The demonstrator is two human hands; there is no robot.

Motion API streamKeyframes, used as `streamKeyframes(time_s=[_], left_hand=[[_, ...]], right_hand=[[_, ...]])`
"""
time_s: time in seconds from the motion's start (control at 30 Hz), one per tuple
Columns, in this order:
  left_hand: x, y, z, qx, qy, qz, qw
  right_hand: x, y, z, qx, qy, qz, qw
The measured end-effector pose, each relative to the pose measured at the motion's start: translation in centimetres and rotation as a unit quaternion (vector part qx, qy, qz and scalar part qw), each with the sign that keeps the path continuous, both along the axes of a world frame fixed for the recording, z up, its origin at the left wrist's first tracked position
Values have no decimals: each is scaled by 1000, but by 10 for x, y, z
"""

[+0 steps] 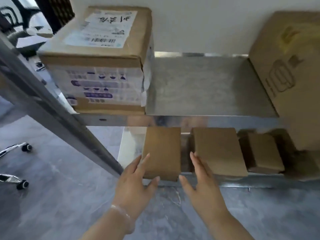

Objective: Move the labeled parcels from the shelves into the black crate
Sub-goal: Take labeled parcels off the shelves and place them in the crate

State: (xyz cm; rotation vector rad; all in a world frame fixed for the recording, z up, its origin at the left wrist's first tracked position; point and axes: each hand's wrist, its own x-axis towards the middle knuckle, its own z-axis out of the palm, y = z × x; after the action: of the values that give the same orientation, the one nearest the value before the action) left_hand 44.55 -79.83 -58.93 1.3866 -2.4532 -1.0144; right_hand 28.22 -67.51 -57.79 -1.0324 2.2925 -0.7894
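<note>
A large cardboard parcel (97,59) with a white shipping label on top sits at the left of the upper metal shelf (204,87). On the lower shelf (242,181) lie three small plain brown boxes: left (162,151), middle (218,149), right (263,153). My left hand (135,181) is open, fingers touching the left side and front corner of the left small box. My right hand (199,181) is open too, its fingers resting against the front left edge of the middle box. The black crate is out of view.
A tall brown carton (290,70) with a printed logo stands at the right end of the upper shelf. A slanted grey shelf post (57,108) runs down the left. Chrome chair legs with castors (20,149) rest on the grey floor at left.
</note>
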Motion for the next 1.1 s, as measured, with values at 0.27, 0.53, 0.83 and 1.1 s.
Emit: streamKeyframes(time_s=[0.27,0.53,0.83,1.1], left_hand=[[-36,-53,-81,9,75,23,997],[-39,-79,-105,2,77,-16,997],[-36,-84,-111,8,113,-5,993],[-22,-83,-86,117,245,54,961]], right_hand=[[4,-53,-92,-59,-57,-63,995],[-18,-71,-113,-110,-298,-223,922],[-12,-75,-148,-158,-399,-280,859],[-4,-79,-102,-278,-285,-199,896]])
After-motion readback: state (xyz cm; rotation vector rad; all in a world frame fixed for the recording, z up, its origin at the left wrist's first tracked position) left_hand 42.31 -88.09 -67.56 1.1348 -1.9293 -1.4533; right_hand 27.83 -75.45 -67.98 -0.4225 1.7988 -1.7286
